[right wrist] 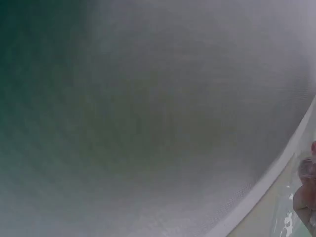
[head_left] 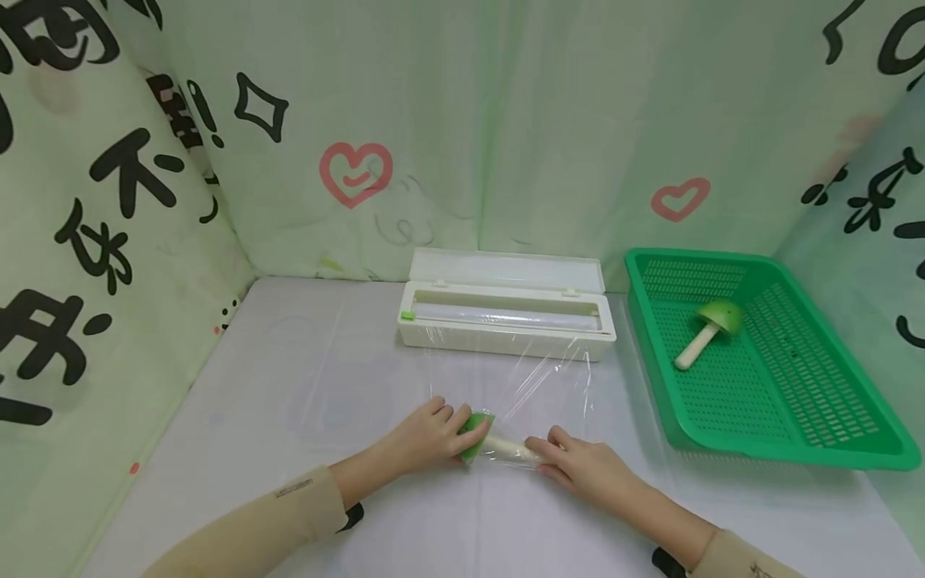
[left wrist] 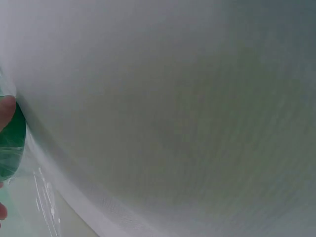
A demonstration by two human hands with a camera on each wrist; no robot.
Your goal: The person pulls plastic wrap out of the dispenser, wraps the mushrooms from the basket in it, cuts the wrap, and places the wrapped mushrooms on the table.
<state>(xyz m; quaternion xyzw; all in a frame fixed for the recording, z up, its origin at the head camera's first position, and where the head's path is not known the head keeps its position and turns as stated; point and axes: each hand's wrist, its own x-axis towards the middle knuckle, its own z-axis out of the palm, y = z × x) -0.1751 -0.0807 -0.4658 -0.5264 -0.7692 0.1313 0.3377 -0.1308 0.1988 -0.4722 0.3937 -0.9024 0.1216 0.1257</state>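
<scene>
A toy mushroom with a green cap and white stem (head_left: 508, 448) lies near the middle of the table, with clear cling film over it. My left hand (head_left: 437, 437) holds the green cap, thumb and fingers around it. At the stem's far end, my right hand (head_left: 588, 472) pinches the stem together with the film. The cling film (head_left: 535, 385) stretches from the mushroom back to a white dispenser box (head_left: 506, 341) with its lid raised. At the left wrist view's edge the green cap (left wrist: 12, 140) shows under film; the right wrist view catches only some fingers (right wrist: 305, 197).
A green plastic basket (head_left: 650, 361) stands on the right and holds another green-capped toy mushroom (head_left: 711, 325). A pale curtain with drawings (head_left: 564, 136) hangs behind and beside the white table (head_left: 303, 385).
</scene>
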